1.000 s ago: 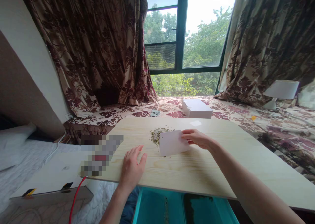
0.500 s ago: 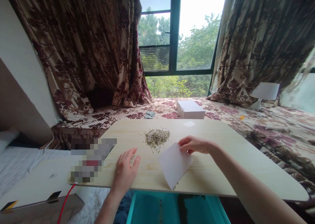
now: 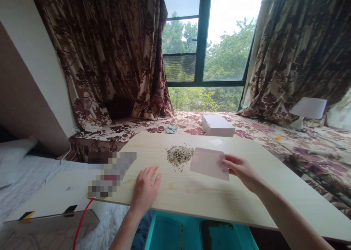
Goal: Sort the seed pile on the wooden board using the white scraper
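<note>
Teal bin: sat below the desk's near edge; dark matter lay in its right compartment.
Left hand: was palm down by the near edge, toward the near left corner; fingers loosely spread, holding nothing.
Right hand: pinched the white card's right edge, thumb against fingers.
Card position: was right of the grain pile, left edge just beside it; could not tell whether it touched the wood.
Grains: lay green and white, loosely scattered, nearer the desk's far edge.
Beyond far edge: white box and crumpled grey cloth rested on patterned fabric.
</note>
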`<state>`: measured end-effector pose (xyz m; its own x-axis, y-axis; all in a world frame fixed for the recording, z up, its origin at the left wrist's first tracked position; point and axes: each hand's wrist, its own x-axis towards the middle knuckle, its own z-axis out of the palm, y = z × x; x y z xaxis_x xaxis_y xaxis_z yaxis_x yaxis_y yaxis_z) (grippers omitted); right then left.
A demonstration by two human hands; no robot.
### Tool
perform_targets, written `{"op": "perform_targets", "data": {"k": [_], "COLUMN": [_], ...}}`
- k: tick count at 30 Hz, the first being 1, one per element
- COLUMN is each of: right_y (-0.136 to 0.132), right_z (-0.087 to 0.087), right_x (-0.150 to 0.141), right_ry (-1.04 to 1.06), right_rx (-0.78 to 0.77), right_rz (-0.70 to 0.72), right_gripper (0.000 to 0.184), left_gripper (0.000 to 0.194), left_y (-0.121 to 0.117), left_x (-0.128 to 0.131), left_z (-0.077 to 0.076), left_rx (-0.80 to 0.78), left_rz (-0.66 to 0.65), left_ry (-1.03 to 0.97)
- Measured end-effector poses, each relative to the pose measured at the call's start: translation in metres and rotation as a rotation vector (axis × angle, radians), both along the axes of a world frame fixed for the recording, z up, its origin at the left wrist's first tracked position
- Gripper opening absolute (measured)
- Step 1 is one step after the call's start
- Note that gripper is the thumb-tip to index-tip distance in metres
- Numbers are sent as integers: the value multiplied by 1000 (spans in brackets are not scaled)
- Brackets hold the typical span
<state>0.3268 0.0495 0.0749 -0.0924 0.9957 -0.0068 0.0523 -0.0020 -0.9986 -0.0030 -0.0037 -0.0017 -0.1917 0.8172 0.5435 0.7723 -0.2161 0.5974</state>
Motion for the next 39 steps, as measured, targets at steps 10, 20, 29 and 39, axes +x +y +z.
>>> {"op": "perform_targets", "data": {"k": [10, 20, 29, 39], "right_y": [12, -4, -7, -8], "right_z": [-22, -7, -10, -2], "right_x": [-39, -41, -40, -42], "right_ry": [34, -40, -17, -42], "right_rx": [23, 19, 5, 17], "right_rz": [-120, -66, -69, -74], "right_gripper": [31, 31, 31, 32], "left_gripper": [28, 26, 26, 26], "left_y": [-1, -2, -2, -4], "left_x": [1, 1, 1, 1], "left_z": [0, 3, 2, 7], "left_rx": [4, 2, 7, -17], "left_rz": [-10, -11, 2, -11], "left_ry": [8, -6, 11, 9]}}
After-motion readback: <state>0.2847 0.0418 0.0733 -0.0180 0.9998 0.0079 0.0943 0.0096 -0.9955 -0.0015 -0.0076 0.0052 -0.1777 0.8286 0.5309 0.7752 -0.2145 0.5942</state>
